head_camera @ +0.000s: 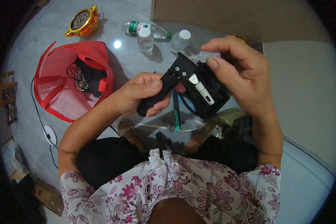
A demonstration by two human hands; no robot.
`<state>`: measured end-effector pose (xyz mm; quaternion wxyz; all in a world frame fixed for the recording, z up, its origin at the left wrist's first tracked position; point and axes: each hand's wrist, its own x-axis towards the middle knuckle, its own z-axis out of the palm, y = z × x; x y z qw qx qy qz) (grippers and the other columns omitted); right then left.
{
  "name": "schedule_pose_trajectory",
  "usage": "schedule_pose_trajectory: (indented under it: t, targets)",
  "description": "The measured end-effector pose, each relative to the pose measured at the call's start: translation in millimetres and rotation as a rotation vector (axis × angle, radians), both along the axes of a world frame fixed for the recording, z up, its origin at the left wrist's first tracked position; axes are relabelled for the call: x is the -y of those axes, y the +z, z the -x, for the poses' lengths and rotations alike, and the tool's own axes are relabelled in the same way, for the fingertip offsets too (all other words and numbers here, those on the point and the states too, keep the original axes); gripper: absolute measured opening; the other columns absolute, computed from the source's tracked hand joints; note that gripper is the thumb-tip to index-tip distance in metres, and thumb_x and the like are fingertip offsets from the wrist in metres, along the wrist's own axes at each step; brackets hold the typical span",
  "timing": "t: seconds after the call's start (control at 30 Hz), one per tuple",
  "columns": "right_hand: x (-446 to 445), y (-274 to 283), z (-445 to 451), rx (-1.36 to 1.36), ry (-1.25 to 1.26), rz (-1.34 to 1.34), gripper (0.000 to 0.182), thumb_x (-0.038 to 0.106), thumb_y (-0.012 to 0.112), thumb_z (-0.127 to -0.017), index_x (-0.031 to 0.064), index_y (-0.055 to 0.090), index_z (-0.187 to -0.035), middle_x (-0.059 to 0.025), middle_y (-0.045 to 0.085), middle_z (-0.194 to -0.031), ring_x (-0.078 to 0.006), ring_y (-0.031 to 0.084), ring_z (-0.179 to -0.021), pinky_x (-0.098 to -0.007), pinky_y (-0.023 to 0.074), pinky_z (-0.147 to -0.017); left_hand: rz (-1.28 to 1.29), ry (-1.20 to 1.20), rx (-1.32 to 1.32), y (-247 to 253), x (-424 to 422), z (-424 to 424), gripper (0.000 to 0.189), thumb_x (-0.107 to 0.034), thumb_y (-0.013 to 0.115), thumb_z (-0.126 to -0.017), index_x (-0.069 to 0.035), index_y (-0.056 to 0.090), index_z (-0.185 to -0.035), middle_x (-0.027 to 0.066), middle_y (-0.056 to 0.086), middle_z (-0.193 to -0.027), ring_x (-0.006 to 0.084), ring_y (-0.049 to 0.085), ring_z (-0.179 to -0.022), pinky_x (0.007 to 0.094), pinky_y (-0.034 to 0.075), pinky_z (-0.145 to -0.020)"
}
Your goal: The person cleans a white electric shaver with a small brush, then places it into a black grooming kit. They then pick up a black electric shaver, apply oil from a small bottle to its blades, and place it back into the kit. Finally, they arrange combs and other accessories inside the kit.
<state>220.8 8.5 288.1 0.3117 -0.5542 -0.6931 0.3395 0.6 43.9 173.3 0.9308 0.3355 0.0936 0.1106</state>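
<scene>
My left hand [148, 92] is wrapped around the black handle of a handheld tool [173, 74], held tilted above the floor. Two screw heads show on its bracket, and a narrow strip with a toothed-looking edge runs along its upper side. In its black frame sits a slim white and silver device [201, 89] with a small port. My right hand [241, 70] is raised at the tool's upper right. Between its thumb and forefinger is a clear, film-like piece [205, 55]; whether it joins the tool is hard to tell.
On the tiled floor, a red bag [72, 81] gapes open with black cables inside. Beyond lie a green-labelled bottle [134, 27], two white-capped bottles [146, 42] and a gold pot [82, 22]. A green-ended tool [177, 120] lies between my feet. A brown panel [212, 16] bounds the far right.
</scene>
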Motion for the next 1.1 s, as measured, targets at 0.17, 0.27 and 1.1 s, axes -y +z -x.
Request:
schedule_pose_trajectory:
  t: [0.17,0.27,1.1]
  targets:
    - [-2,2,3,0.001,0.006,0.039,0.018,0.006,0.057,-0.080,-0.0018,0.059,-0.097,-0.0011,0.053,-0.082,-0.0060,0.050,-0.076,-0.0186,0.0390,-0.067,-0.015,-0.035,-0.035,0,-3,0,0.069,-0.054,0.053,-0.080,0.005,0.044,-0.115,0.0043,0.049,-0.059,0.0102,0.045,-0.047,0.0228,0.036,-0.043]
    - [-3,-2,5,0.012,-0.018,0.007,0.018,0.007,0.057,-0.080,-0.0012,0.059,-0.096,-0.0004,0.052,-0.081,-0.0056,0.048,-0.075,-0.0184,0.0381,-0.065,-0.028,-0.030,-0.020,1,-1,0,0.064,-0.051,0.051,-0.082,0.005,0.046,-0.114,0.0039,0.049,-0.060,0.0093,0.044,-0.047,0.0214,0.035,-0.043]
    - [3,-9,-4,-0.117,-0.051,0.118,0.021,0.008,0.058,-0.079,-0.0009,0.058,-0.098,-0.0017,0.055,-0.085,-0.0061,0.050,-0.075,-0.0192,0.0405,-0.066,0.156,0.029,0.002,1,-5,1,0.069,-0.054,0.051,-0.081,0.002,0.040,-0.120,0.0029,0.043,-0.059,0.0120,0.041,-0.046,0.0252,0.033,-0.042]
